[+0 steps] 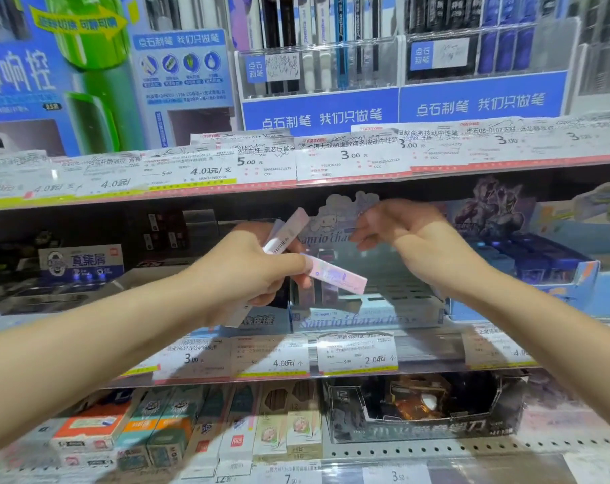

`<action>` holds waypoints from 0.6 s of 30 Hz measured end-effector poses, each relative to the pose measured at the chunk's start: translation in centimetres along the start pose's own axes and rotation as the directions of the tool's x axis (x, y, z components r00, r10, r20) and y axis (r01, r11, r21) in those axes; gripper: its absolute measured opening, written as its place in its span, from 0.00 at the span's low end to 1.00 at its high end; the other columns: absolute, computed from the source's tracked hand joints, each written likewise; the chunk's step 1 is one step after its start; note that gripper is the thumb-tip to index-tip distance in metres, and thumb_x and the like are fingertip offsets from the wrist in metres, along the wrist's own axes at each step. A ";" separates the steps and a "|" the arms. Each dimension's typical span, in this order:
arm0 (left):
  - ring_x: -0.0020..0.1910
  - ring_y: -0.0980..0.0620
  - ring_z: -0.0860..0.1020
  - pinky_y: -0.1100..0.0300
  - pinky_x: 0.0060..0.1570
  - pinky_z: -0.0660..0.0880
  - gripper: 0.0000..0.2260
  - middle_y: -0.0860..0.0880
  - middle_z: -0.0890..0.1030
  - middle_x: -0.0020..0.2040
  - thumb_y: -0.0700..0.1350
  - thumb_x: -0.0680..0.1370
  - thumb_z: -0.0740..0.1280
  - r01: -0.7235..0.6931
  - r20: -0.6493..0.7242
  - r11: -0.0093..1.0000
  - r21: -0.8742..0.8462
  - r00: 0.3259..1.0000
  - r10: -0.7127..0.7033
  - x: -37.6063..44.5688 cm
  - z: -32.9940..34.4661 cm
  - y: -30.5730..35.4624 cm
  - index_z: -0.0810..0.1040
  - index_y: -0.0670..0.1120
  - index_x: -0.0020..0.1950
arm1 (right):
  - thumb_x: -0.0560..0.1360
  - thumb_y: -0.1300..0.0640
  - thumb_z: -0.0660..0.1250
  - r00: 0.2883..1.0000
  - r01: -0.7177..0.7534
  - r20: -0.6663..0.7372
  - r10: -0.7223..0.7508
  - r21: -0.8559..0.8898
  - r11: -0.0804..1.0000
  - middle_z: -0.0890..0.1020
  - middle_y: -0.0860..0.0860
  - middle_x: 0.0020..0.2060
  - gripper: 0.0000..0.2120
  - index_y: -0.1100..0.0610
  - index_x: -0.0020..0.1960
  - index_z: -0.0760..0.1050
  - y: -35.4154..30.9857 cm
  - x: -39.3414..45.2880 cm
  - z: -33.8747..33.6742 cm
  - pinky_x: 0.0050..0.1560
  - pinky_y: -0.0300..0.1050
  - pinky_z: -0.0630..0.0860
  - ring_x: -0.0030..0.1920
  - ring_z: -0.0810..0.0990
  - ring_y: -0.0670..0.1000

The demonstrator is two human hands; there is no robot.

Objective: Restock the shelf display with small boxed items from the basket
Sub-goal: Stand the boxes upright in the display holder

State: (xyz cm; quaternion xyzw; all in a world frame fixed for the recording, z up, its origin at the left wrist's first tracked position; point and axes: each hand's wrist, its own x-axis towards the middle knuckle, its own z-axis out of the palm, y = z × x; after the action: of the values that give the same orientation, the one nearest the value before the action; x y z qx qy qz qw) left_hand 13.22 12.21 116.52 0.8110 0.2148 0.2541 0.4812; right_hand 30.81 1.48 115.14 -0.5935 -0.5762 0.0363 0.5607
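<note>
My left hand (247, 274) grips a fan of several slim pastel boxes; one pink box (338, 275) sticks out to the right and another box (286, 235) points up, barcode showing. They hover in front of the cartoon-printed display tray (366, 317) on the middle shelf. Inside the tray, a few boxes (319, 291) stand upright at its left end. My right hand (398, 232) hangs just right of the held boxes, above the tray, fingers relaxed and holding nothing. No basket is in view.
A blue display box (555, 274) stands right of the tray, and a dark box (80, 263) stands to the left. Price-tag strips (296, 162) edge the shelves. Pens (317, 61) fill the upper shelf; eraser and pencil boxes (192, 427) line the lower one.
</note>
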 end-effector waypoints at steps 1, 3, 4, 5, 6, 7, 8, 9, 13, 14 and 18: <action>0.18 0.54 0.60 0.67 0.19 0.58 0.03 0.44 0.81 0.30 0.37 0.73 0.68 0.005 0.003 1.000 0.024 1.000 -0.005 0.1 -0.1 0.0 0.76 0.41 0.41 | 0.78 0.61 0.59 0.993 -0.003 0.114 0.013 -0.089 0.996 0.84 0.57 0.41 0.09 0.60 0.44 0.77 -0.3 0.0 -0.1 0.43 0.34 0.75 0.37 0.82 0.46; 0.19 0.54 0.60 0.67 0.20 0.58 0.04 0.46 0.79 0.26 0.38 0.73 0.69 0.008 0.018 0.998 0.064 1.000 -0.010 0.3 -0.1 0.0 0.76 0.42 0.39 | 0.74 0.57 0.65 0.956 -0.016 0.289 0.058 -0.145 0.989 0.85 0.53 0.40 0.05 0.58 0.46 0.78 -1.0 -0.3 -0.1 0.46 0.36 0.76 0.39 0.83 0.46; 0.19 0.54 0.60 0.67 0.20 0.57 0.04 0.48 0.77 0.24 0.39 0.73 0.69 0.011 0.025 0.996 0.084 1.000 -0.014 0.4 0.0 0.0 0.76 0.42 0.38 | 0.72 0.58 0.68 0.940 -0.040 0.332 0.078 -0.120 0.992 0.85 0.52 0.40 0.05 0.57 0.48 0.77 -1.3 -0.5 0.0 0.45 0.34 0.75 0.38 0.82 0.45; 0.19 0.53 0.60 0.66 0.20 0.57 0.05 0.48 0.74 0.22 0.40 0.73 0.69 0.017 0.033 0.994 0.104 0.999 -0.020 0.4 0.0 0.1 0.77 0.42 0.37 | 0.70 0.60 0.70 0.931 -0.054 0.354 0.086 -0.098 0.994 0.85 0.51 0.39 0.08 0.56 0.49 0.76 -1.5 -0.6 0.2 0.43 0.33 0.75 0.38 0.81 0.45; 0.20 0.53 0.60 0.66 0.21 0.58 0.06 0.48 0.72 0.22 0.42 0.73 0.70 0.019 0.041 0.993 0.120 0.999 -0.024 0.5 0.1 0.1 0.78 0.42 0.37 | 0.69 0.61 0.71 0.927 -0.060 0.365 0.088 -0.087 0.994 0.84 0.51 0.39 0.11 0.56 0.51 0.76 -1.7 -0.5 0.3 0.42 0.33 0.75 0.37 0.80 0.44; 0.20 0.53 0.60 0.65 0.21 0.58 0.07 0.47 0.71 0.23 0.43 0.72 0.70 0.018 0.049 0.992 0.129 0.998 -0.025 0.5 0.2 0.2 0.79 0.41 0.36 | 0.69 0.63 0.71 0.924 -0.062 0.373 0.086 -0.076 0.995 0.83 0.52 0.39 0.13 0.55 0.52 0.75 -1.8 -0.5 0.3 0.41 0.33 0.75 0.36 0.80 0.45; 0.20 0.53 0.59 0.64 0.22 0.57 0.08 0.47 0.70 0.22 0.44 0.72 0.70 0.015 0.055 0.990 0.138 0.998 -0.023 0.6 0.3 0.3 0.80 0.42 0.35 | 0.69 0.64 0.71 0.920 -0.058 0.383 0.078 -0.063 0.996 0.83 0.53 0.39 0.14 0.55 0.53 0.74 -1.9 -0.4 0.4 0.39 0.32 0.75 0.36 0.79 0.45; 0.20 0.53 0.59 0.64 0.23 0.57 0.11 0.49 0.68 0.21 0.46 0.72 0.71 0.012 0.046 0.987 0.159 0.999 -0.020 0.6 0.4 0.3 0.80 0.43 0.31 | 0.70 0.65 0.70 0.915 -0.041 0.398 0.062 -0.061 0.997 0.83 0.54 0.39 0.16 0.52 0.55 0.73 -2.0 -0.4 0.3 0.39 0.31 0.74 0.36 0.79 0.45; 0.19 0.57 0.65 0.64 0.24 0.61 0.09 0.53 0.68 0.19 0.47 0.74 0.69 -0.221 0.008 0.872 0.436 0.970 0.241 0.9 -0.3 0.0 0.76 0.49 0.34 | 0.73 0.63 0.66 0.925 0.114 0.381 -0.017 -0.234 0.965 0.80 0.51 0.43 0.19 0.41 0.57 0.72 -2.1 0.1 -0.6 0.44 0.29 0.72 0.43 0.78 0.44; 0.21 0.58 0.67 0.64 0.26 0.63 0.05 0.53 0.70 0.22 0.44 0.75 0.67 -0.300 0.049 0.799 0.522 0.945 0.323 1.0 -0.6 -0.1 0.76 0.49 0.39 | 0.73 0.64 0.66 0.939 0.110 0.344 -0.016 -0.254 0.961 0.79 0.50 0.43 0.19 0.42 0.55 0.73 -2.0 0.3 -0.9 0.44 0.30 0.71 0.43 0.78 0.47; 0.36 0.65 0.75 0.66 0.37 0.71 0.14 0.56 0.79 0.44 0.35 0.73 0.60 -0.415 0.273 0.525 0.743 0.904 0.329 1.1 -1.2 0.0 0.77 0.52 0.50 | 0.71 0.67 0.67 0.984 0.019 0.176 0.039 -0.320 0.947 0.74 0.48 0.37 0.15 0.50 0.51 0.74 -0.8 2.1 -1.3 0.45 0.35 0.73 0.41 0.77 0.53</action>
State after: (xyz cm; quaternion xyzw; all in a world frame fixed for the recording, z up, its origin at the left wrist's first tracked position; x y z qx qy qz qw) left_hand 13.29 13.67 117.22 0.9762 0.1018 0.1903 0.0204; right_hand 31.87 1.96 117.38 -0.6739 -0.6197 -0.0013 0.4022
